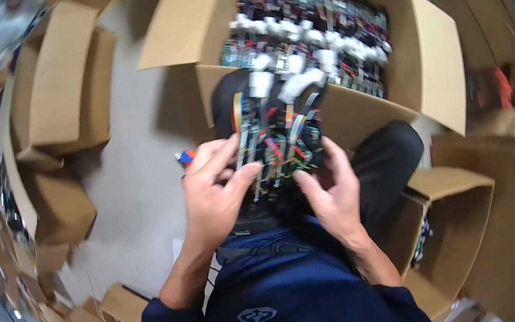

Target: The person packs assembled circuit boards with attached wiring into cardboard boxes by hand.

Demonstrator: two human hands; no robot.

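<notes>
My left hand and my right hand hold a bundle of green circuit boards with coloured cables between them, above my lap. The left fingers close on its left side, with the thumb across the front. My right thumb presses its lower right edge while the fingers curve round the side. White pieces stick out at the far end of the bundle; blur hides what they are. Just beyond stands an open cardboard box, packed with rows of similar dark and multicoloured parts and white pieces.
Open cardboard boxes stand to the left across the grey floor. At lower right is another open box with a few parts inside. A small blue and red object shows beside my left hand. A person is at far upper left.
</notes>
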